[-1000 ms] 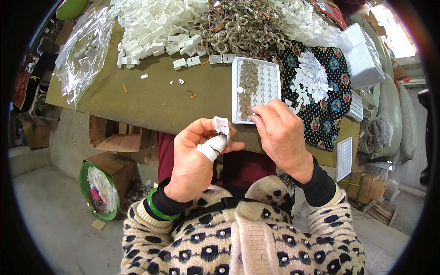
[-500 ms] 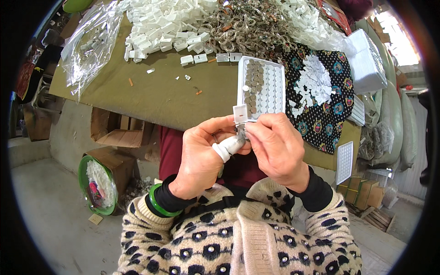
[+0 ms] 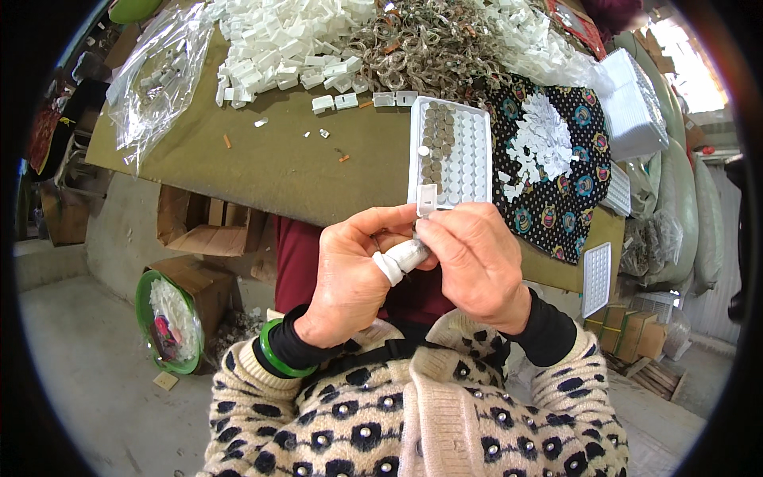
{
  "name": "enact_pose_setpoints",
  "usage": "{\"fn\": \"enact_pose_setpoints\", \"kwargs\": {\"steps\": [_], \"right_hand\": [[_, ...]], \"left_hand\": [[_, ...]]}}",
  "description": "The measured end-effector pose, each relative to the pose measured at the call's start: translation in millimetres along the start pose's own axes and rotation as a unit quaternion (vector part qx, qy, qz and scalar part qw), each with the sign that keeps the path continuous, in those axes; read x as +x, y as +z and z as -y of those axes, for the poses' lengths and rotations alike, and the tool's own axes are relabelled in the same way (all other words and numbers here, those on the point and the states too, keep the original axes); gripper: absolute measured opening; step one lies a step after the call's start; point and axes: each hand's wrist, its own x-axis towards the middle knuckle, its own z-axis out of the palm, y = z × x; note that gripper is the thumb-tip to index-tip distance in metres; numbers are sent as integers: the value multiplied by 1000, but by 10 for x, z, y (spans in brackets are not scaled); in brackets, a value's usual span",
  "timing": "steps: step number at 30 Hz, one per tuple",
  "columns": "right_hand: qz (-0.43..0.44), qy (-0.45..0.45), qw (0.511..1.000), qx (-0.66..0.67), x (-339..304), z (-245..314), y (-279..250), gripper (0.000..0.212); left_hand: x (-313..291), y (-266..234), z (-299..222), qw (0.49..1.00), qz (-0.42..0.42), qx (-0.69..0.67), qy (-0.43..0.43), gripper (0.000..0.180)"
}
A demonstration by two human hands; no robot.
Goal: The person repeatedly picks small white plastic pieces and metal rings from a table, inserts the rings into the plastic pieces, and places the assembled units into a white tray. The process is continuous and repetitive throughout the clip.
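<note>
A small white plastic case [image 3: 427, 195] stands up from between my fingertips, over the near edge of a white tray. My left hand [image 3: 338, 270] is closed on it, with white wrapping [image 3: 397, 261] around the thumb. Against the case's lower end, my right hand [image 3: 481, 266] is pinched; whatever is between those fingertips is hidden. Just beyond, the tray [image 3: 489, 151] has rows of round pockets, with round grey button cells [image 3: 439, 127] filling several at the left. One white disc [image 3: 424, 151] lies among them.
White plastic cases [image 3: 274, 48] are heaped at the back of the table [image 3: 302, 171]. Beside them is a tangled pile of clear and brown wire-like pieces [image 3: 425, 48]. White flat pieces [image 3: 540, 143] lie on dotted black cloth [image 3: 520, 219]. Stacked trays [image 3: 633, 99] stand right.
My right fingertips have closed in over the lower end of the case, covering the grey part that showed there. The case has shifted slightly right and down.
</note>
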Motion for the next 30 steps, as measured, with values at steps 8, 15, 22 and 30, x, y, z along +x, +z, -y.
{"fn": "enact_pose_setpoints", "kwargs": {"steps": [8, 15, 22, 30], "right_hand": [[12, 28, 998, 54, -22, -46, 2, 39], [-14, 71, 991, 112, 21, -62, -8, 37], [-25, 160, 986, -35, 89, -463, -8, 22], [41, 91, 994, -39, 85, -674, 62, 37]], "left_hand": [[16, -30, 4, 1000, 7, 2, -8, 43], [63, -18, 3, 999, -29, -10, -13, 27], [78, -83, -19, 991, 13, -120, -57, 18], [135, -145, -46, 992, 30, -101, -69, 23]]}}
